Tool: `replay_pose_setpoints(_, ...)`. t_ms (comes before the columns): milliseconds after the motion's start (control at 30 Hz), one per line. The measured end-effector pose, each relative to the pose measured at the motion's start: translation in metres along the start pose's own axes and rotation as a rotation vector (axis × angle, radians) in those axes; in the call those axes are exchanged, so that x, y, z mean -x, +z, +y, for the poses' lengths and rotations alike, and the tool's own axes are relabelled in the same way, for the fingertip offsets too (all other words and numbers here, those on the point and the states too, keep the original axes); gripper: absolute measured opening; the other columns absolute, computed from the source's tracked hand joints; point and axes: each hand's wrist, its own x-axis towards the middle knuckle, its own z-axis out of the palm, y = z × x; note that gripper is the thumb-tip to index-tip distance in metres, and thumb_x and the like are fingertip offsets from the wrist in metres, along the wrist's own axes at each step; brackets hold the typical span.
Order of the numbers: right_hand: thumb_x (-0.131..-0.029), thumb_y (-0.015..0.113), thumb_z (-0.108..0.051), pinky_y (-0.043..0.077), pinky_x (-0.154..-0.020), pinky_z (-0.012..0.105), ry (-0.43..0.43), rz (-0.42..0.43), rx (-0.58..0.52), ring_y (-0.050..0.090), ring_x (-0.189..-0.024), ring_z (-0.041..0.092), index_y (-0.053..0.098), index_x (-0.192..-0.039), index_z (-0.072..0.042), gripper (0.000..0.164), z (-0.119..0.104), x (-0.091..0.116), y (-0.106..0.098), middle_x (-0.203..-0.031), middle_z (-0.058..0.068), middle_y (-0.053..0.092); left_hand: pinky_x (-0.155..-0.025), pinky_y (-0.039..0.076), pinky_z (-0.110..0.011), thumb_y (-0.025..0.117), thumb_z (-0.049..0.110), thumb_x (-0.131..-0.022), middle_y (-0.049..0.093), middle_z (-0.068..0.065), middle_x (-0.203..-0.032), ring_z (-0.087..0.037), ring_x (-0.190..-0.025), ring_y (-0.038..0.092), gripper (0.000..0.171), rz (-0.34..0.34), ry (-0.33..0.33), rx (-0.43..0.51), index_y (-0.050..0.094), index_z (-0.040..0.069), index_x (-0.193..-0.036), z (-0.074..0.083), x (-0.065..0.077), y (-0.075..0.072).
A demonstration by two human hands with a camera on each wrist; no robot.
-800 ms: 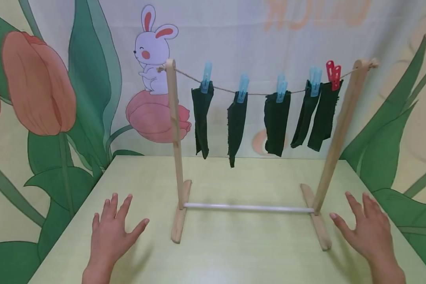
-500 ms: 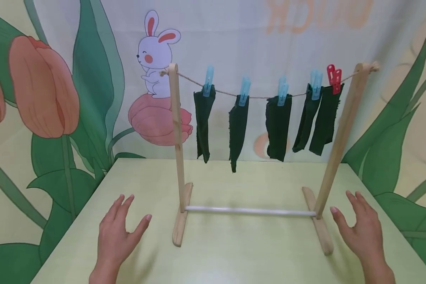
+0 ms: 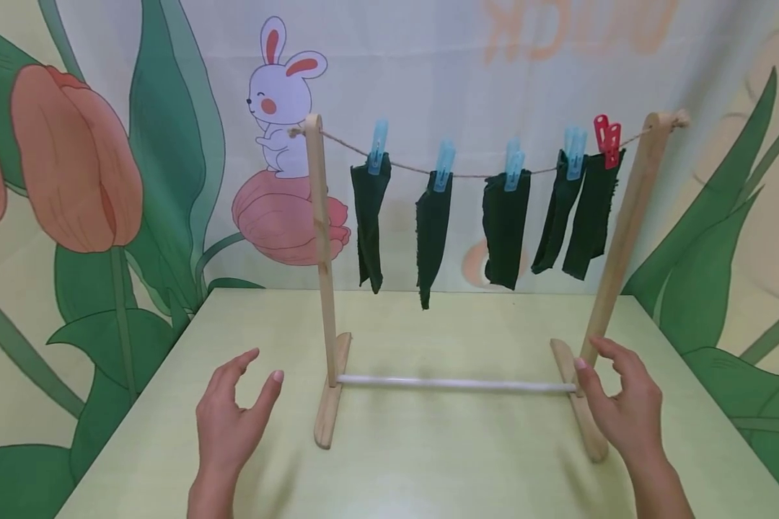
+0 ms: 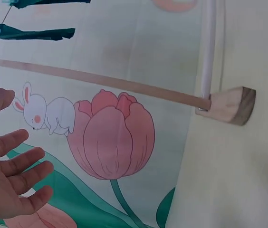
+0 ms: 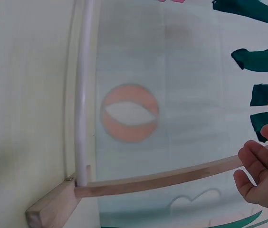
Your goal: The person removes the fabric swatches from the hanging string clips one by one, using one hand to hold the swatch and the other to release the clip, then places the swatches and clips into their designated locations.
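Observation:
A small wooden drying rack (image 3: 325, 288) stands on the table, with a string (image 3: 410, 169) tied between its two posts. Several dark green cloth strips (image 3: 506, 231) hang from the string, held by blue clothespins (image 3: 445, 167) and, at the right end, red clothespins (image 3: 607, 140). My left hand (image 3: 230, 422) is raised left of the rack, thumb and fingers spread apart, holding nothing. At the right post, my right hand (image 3: 626, 407) overlaps the post's lower end in the head view, fingers bent slightly and nothing between them. Both wrist views show relaxed, bare fingers.
A white rod (image 3: 454, 383) joins the rack's wooden feet (image 3: 327, 425) low over the pale yellow table (image 3: 454, 468). Behind hangs a cloth backdrop (image 3: 415, 58) printed with tulips and a rabbit.
Both hands have moved inward toward the rack, the right one farther, and their fingers have curved a little more. Rack, cloths and clothespins stay as they were; the head view has shifted slightly.

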Motion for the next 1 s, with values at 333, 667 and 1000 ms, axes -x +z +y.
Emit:
replay_pose_setpoints(333, -0.086, 0.063, 0.0, 0.038, -0.084, 0.015, 0.071, -0.012, -0.199, 0.051, -0.101, 0.002, 0.059, -0.117, 0.002, 0.031, -0.026, -0.015, 0.012, -0.112, 0.013, 0.06, -0.088, 0.037, -0.043, 0.07, 0.016, -0.084, 0.058, -0.01, -0.117, -0.024, -0.108, 0.052, 0.039, -0.032, -0.032, 0.159, 0.06, 0.005, -0.119, 0.013, -0.002, 0.01)
replay_pose_setpoints(667, -0.088, 0.059, 0.004, 0.044, -0.081, 0.018, 0.091, -0.057, -0.442, 0.055, -0.1, 0.014, 0.059, -0.118, 0.002, 0.03, -0.055, -0.034, 0.021, -0.113, 0.009, 0.061, -0.086, 0.039, -0.041, 0.071, 0.015, -0.083, 0.059, -0.006, -0.115, -0.017, -0.105, 0.053, 0.038, -0.052, 0.009, 0.264, 0.061, 0.007, -0.119, 0.029, -0.012, 0.023)
replay_pose_setpoints(1000, -0.089, 0.056, 0.005, 0.047, -0.081, 0.019, -0.047, -0.144, -0.642, 0.058, -0.101, 0.017, 0.054, -0.12, 0.009, 0.031, -0.082, -0.053, 0.035, -0.114, 0.013, 0.061, -0.089, 0.042, -0.043, 0.07, 0.015, -0.085, 0.059, -0.006, -0.116, -0.018, -0.107, 0.055, 0.037, -0.097, 0.058, 0.36, 0.06, 0.008, -0.12, 0.046, -0.024, 0.032)
